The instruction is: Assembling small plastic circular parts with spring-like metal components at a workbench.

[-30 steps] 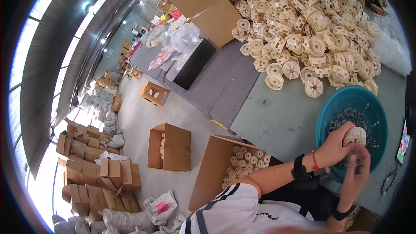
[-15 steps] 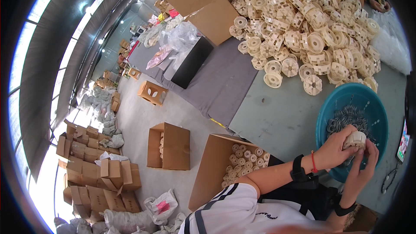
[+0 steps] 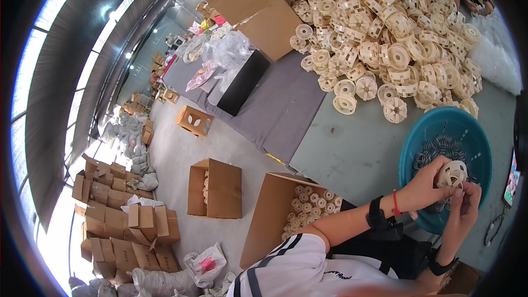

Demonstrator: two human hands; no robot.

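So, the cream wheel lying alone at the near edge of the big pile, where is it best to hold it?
Grip that cream wheel by its round outer rim, coming from above. It lies flat on the grey table with the near side free, and the pile crowds it behind, so probably reach from the bowl side.

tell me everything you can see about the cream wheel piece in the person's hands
The cream wheel piece is a round, spool-like part that looks like moulded plastic, pale cream, with slotted openings across its face. It is held above the teal plastic basin, tilted with its face toward the camera. The left hand grips it from the left side, and the right hand touches its lower right edge with the fingertips. It looks the same as the parts in the big pile of cream wheels on the table. Finer detail is too small to tell.
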